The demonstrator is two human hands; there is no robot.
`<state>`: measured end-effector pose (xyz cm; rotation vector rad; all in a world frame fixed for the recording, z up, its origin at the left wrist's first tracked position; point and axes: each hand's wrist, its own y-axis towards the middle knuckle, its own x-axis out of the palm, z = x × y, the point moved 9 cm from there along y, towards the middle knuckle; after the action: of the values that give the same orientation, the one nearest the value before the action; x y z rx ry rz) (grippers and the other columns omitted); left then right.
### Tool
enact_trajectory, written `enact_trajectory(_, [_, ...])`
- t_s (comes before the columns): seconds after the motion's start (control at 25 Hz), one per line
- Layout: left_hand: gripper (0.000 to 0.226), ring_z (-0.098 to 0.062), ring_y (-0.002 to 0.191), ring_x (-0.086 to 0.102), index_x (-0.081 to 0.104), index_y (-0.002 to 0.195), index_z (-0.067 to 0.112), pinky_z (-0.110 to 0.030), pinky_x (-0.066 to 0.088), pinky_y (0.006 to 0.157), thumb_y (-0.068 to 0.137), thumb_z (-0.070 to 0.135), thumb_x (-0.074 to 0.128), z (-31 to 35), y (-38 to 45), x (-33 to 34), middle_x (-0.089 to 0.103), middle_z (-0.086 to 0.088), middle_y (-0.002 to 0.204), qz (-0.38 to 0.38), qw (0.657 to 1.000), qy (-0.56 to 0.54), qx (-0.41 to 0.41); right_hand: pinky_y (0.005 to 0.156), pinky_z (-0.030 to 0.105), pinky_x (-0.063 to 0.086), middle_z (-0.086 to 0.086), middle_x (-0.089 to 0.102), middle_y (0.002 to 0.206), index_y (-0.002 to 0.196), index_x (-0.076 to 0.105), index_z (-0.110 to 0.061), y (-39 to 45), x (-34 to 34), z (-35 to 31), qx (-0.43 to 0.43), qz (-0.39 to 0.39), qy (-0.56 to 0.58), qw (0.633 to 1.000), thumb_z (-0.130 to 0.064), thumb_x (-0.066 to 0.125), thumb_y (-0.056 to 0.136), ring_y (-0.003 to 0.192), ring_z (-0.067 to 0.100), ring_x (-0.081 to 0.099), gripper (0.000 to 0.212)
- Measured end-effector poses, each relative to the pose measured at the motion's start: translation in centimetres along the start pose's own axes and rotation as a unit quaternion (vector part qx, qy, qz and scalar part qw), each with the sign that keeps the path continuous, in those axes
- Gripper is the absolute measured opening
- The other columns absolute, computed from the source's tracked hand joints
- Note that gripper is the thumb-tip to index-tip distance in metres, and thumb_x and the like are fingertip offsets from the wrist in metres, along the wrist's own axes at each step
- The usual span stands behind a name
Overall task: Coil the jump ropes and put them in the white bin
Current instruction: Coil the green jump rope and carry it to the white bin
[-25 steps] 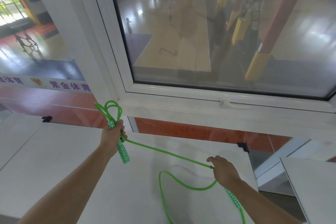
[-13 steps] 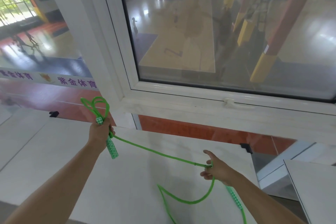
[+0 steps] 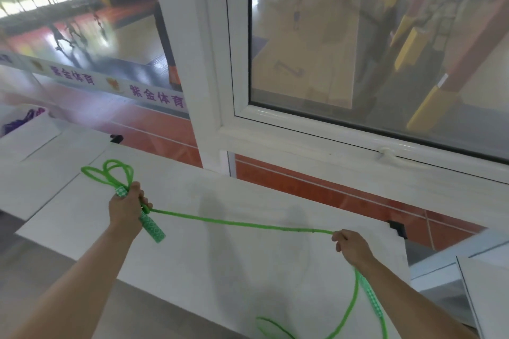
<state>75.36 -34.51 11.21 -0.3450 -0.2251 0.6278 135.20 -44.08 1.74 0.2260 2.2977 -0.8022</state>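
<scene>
Item: green jump rope, braided cord, matte, with two handles wrapped in a green-and-white checked pattern.

Location: over a white counter, smooth, faintly marbled, rectangular.

Left hand: fist closed around one patterned handle together with several gathered loops that fan out above the knuckles. Handle end points down toward the counter.

Right hand: fingers pinch the cord, which runs taut and nearly straight between the two hands. Below this hand the cord drops alongside the forearm, with the second handle hanging, and curves in a slack loop near the counter's front edge.

Surroundings: white-framed window directly behind the counter, with a latch on the lower sash. Far left, a white bin, partly cut off, holding something purple; too blurred to tell what.
</scene>
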Motion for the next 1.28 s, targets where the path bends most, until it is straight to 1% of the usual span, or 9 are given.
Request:
enact_trajectory(0.12, [0.019, -0.011, 0.045, 0.046, 0.056, 0.082, 0.013, -0.023, 0.045, 0.043, 0.1, 0.016, 0.06, -3.0, -3.1, 2.2, 0.051, -0.003, 0.067, -0.055, 0.997, -0.009, -0.047, 0.102, 0.035, 0.043, 0.006, 0.053, 0.14, 0.142, 0.047, -0.018, -0.8, 2.5, -1.3, 0.012, -0.002, -0.269, 0.963, -0.029, 0.046, 0.102, 0.126, 0.026, 0.052, 0.042])
enact_trajectory(0.24, [0.015, -0.012, 0.044, 0.045, 0.057, 0.085, 0.01, -0.023, 0.043, 0.042, 0.1, 0.011, 0.059, -5.8, -8.1, 7.2, 0.052, -0.004, 0.065, -0.147, 0.984, -0.03, -0.099, 0.115, 0.025, 0.025, -0.004, 0.04, 0.153, 0.151, 0.038, -0.018, -4.9, 7.8, -10.2, -0.168, -0.045, -0.156, 0.972, -0.044, 0.055, 0.098, 0.143, 0.016, 0.036, 0.061])
enact_trajectory(0.4, [0.017, -0.015, 0.047, 0.044, 0.056, 0.084, 0.008, -0.027, 0.044, 0.043, 0.101, 0.013, 0.059, -8.0, -13.0, 11.8, 0.05, -0.004, 0.063, -0.232, 0.959, -0.049, -0.157, 0.113, 0.021, 0.031, -0.02, 0.049, 0.143, 0.145, 0.049, -0.03, -12.4, 16.6, -18.6, -0.244, -0.305, 0.043, 0.919, -0.049, 0.067, 0.091, 0.132, -0.002, 0.044, 0.06])
enact_trajectory(0.52, [0.02, -0.014, 0.046, 0.043, 0.054, 0.082, 0.01, -0.027, 0.044, 0.042, 0.102, 0.015, 0.058, -8.2, -13.9, 12.5, 0.049, -0.004, 0.063, -0.236, 0.949, -0.075, -0.194, 0.104, 0.037, 0.048, 0.001, 0.072, 0.112, 0.125, 0.065, -0.015, -13.3, 17.7, -18.6, -0.23, -0.36, 0.147, 0.892, -0.027, 0.069, 0.091, 0.105, 0.011, 0.066, 0.036])
enact_trajectory(0.68, [0.019, -0.012, 0.044, 0.044, 0.055, 0.084, 0.01, -0.025, 0.044, 0.041, 0.102, 0.015, 0.057, -7.0, -11.8, 11.0, 0.05, -0.003, 0.063, -0.189, 0.959, -0.101, -0.184, 0.07, 0.034, 0.047, -0.001, 0.048, 0.063, 0.101, 0.065, 0.0, -13.0, 14.7, -14.9, -0.157, -0.38, 0.232, 0.881, -0.016, 0.059, 0.099, 0.055, 0.015, 0.047, 0.018])
enact_trajectory(0.8, [0.019, -0.012, 0.044, 0.046, 0.055, 0.084, 0.009, -0.024, 0.044, 0.042, 0.101, 0.016, 0.059, -5.6, -9.3, 9.7, 0.05, -0.003, 0.065, -0.138, 0.973, -0.102, -0.153, 0.055, 0.027, 0.028, -0.004, 0.037, 0.062, 0.102, 0.064, 0.0, -11.7, 11.5, -12.2, -0.147, -0.357, 0.219, 0.896, -0.018, 0.055, 0.101, 0.054, 0.015, 0.03, 0.02])
enact_trajectory(0.96, [0.019, -0.013, 0.047, 0.046, 0.054, 0.084, 0.009, -0.025, 0.043, 0.043, 0.101, 0.017, 0.059, -6.0, -8.5, 9.9, 0.05, -0.003, 0.067, -0.1, 0.976, -0.112, -0.157, 0.056, 0.026, 0.03, -0.004, 0.037, 0.065, 0.104, 0.067, -0.001, -10.6, 8.8, -9.2, -0.149, -0.34, 0.156, 0.916, -0.021, 0.052, 0.101, 0.056, 0.015, 0.03, 0.025])
enact_trajectory(1.16, [0.016, -0.018, 0.052, 0.046, 0.058, 0.09, 0.005, -0.029, 0.043, 0.047, 0.1, 0.017, 0.061, -10.1, -13.2, 13.1, 0.058, -0.008, 0.07, -0.181, 0.967, 0.042, -0.176, 0.052, 0.028, 0.02, 0.0, 0.029, 0.064, 0.102, 0.057, -0.003, -9.3, 6.7, -11.3, -0.133, -0.225, 0.338, 0.904, -0.019, 0.042, 0.107, 0.056, 0.016, 0.017, 0.023])
enact_trajectory(1.28, [0.019, -0.018, 0.06, 0.05, 0.059, 0.104, -0.001, -0.028, 0.042, 0.047, 0.099, 0.017, 0.062, -13.4, -17.2, 15.2, 0.07, -0.019, 0.104, -0.286, 0.928, 0.169, -0.171, 0.055, 0.032, 0.019, 0.0, 0.038, 0.067, 0.107, 0.059, -0.007, -9.0, 6.7, -13.2, -0.131, -0.206, 0.384, 0.89, -0.025, 0.04, 0.108, 0.057, 0.017, 0.017, 0.026])
